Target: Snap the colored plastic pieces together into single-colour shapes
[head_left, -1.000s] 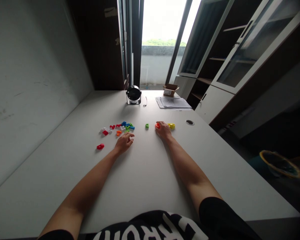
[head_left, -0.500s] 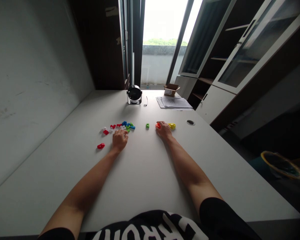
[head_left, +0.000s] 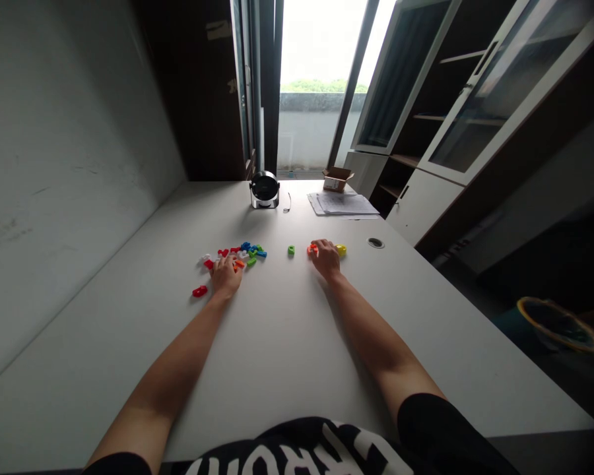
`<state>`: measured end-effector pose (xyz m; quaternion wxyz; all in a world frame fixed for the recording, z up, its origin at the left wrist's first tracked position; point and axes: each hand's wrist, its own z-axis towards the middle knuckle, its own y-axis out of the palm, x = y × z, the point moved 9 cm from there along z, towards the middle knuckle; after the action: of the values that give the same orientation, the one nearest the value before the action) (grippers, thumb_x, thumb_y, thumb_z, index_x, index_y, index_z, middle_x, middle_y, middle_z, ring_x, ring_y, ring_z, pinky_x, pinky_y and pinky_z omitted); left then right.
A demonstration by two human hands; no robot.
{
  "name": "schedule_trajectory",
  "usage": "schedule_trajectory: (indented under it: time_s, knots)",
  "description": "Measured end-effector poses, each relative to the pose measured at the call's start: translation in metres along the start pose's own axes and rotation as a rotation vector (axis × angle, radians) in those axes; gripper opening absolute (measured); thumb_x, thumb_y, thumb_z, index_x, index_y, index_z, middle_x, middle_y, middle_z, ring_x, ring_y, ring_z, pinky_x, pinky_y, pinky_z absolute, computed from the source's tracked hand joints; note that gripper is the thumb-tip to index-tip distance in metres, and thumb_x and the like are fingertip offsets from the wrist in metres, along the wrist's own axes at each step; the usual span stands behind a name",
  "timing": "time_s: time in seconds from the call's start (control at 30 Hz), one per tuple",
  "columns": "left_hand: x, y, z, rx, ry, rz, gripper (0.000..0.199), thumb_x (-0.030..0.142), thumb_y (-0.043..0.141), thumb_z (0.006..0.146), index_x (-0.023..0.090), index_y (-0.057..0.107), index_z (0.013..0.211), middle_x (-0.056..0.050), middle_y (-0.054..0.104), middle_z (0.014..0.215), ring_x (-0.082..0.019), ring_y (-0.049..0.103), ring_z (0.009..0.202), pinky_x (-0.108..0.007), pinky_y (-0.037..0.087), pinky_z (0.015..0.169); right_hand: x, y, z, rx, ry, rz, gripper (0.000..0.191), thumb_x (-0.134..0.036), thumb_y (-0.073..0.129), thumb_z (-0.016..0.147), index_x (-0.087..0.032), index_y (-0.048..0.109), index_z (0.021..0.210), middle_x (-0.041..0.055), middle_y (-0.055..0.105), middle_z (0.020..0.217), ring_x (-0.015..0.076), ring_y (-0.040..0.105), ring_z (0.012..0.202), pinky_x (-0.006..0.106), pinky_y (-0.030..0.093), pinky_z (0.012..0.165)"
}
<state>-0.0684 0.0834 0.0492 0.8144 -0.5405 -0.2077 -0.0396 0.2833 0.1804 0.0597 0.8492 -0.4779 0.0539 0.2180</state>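
Left hand (head_left: 225,277) is resting, curled, on a heap of bright plastic pieces (head_left: 242,256) on the white desk (head_left: 277,343); I cannot tell if it is holding one. Right hand (head_left: 325,258) is half closed, touching an orange piece (head_left: 313,249) beside a yellow piece (head_left: 341,251).

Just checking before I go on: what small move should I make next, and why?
Probably lift the left hand slightly off the coloured pieces, since it covers part of the pile, while the right hand rests on the orange piece.
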Motion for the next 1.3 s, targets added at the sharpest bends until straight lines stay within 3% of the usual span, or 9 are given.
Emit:
schedule_trajectory:
  time_s: [0.23, 0.43, 0.6, 0.87, 0.97, 1.07, 1.17, 1.3]
  knots:
    - [0.002, 0.000, 0.000, 0.038, 0.043, -0.142, 0.028, 0.032, 0.061, 0.088, 0.022, 0.066, 0.113, -0.015, 0.070, 0.116, -0.037, 0.057, 0.116, -0.051, 0.043, 0.100, 0.005, -0.004, -0.004, -0.032, 0.120, -0.115, 0.033, -0.039, 0.054, 0.093, -0.018, 0.065, 0.117, 0.0145, 0.068, 0.110, 0.0319, 0.052, 0.108, 0.043, 0.033, 0.097]
    - [0.003, -0.001, -0.001, 0.060, 0.077, -0.236, 0.022, 0.033, 0.062, 0.088, 0.022, 0.066, 0.107, -0.015, 0.071, 0.110, -0.035, 0.058, 0.113, -0.050, 0.044, 0.097, -0.001, 0.005, -0.004, -0.071, 0.123, -0.137, 0.037, -0.042, 0.059, 0.090, -0.020, 0.063, 0.120, 0.0142, 0.068, 0.110, 0.0327, 0.051, 0.108, 0.045, 0.030, 0.098]
    - [0.008, -0.003, 0.001, 0.067, 0.113, -0.267, 0.024, 0.028, 0.061, 0.089, 0.021, 0.065, 0.111, -0.012, 0.071, 0.106, -0.029, 0.063, 0.101, -0.044, 0.048, 0.094, 0.000, 0.009, -0.003, -0.090, 0.123, -0.135, 0.036, -0.037, 0.056, 0.091, -0.020, 0.062, 0.122, 0.0148, 0.067, 0.113, 0.0326, 0.051, 0.109, 0.044, 0.029, 0.099]
    - [0.035, -0.004, -0.010, -0.001, 0.263, -0.480, 0.028, 0.020, 0.058, 0.090, 0.022, 0.062, 0.118, -0.007, 0.070, 0.104, -0.017, 0.065, 0.080, -0.032, 0.054, 0.078, -0.005, -0.001, -0.004, -0.082, 0.111, -0.079, 0.034, -0.034, 0.054, 0.092, -0.019, 0.064, 0.121, 0.0147, 0.067, 0.115, 0.0326, 0.052, 0.110, 0.045, 0.031, 0.101]
    - [0.045, -0.003, -0.017, -0.052, 0.293, -0.531, 0.026, 0.025, 0.058, 0.092, 0.024, 0.062, 0.117, -0.005, 0.071, 0.101, -0.016, 0.066, 0.075, -0.030, 0.054, 0.073, -0.020, -0.007, -0.003, -0.055, 0.085, 0.032, 0.029, -0.032, 0.054, 0.093, -0.020, 0.067, 0.116, 0.0135, 0.068, 0.116, 0.0319, 0.053, 0.113, 0.045, 0.033, 0.103]
    - [0.052, -0.003, -0.020, -0.090, 0.328, -0.560, 0.026, 0.027, 0.060, 0.092, 0.024, 0.063, 0.117, -0.005, 0.072, 0.103, -0.016, 0.066, 0.075, -0.031, 0.055, 0.073, -0.046, -0.001, -0.005, -0.077, 0.077, 0.297, 0.025, -0.035, 0.053, 0.094, -0.022, 0.069, 0.107, 0.0105, 0.071, 0.111, 0.0280, 0.059, 0.107, 0.043, 0.041, 0.099]
    - [0.054, -0.004, -0.021, -0.097, 0.350, -0.570, 0.027, 0.027, 0.060, 0.092, 0.024, 0.063, 0.118, -0.005, 0.072, 0.105, -0.017, 0.067, 0.077, -0.032, 0.056, 0.075, -0.082, 0.021, -0.017, -0.214, 0.100, 0.647, 0.023, -0.039, 0.054, 0.094, -0.024, 0.069, 0.102, 0.0047, 0.073, 0.094, 0.0217, 0.067, 0.088, 0.036, 0.050, 0.082]
    - [0.060, -0.008, -0.024, -0.082, 0.392, -0.554, 0.025, 0.025, 0.058, 0.093, 0.023, 0.063, 0.118, -0.006, 0.071, 0.105, -0.019, 0.068, 0.088, -0.036, 0.056, 0.084, -0.125, 0.050, -0.042, -0.473, 0.138, 0.896, 0.028, -0.050, 0.063, 0.091, -0.024, 0.070, 0.100, 0.0021, 0.073, 0.081, 0.0179, 0.068, 0.071, 0.030, 0.052, 0.068]
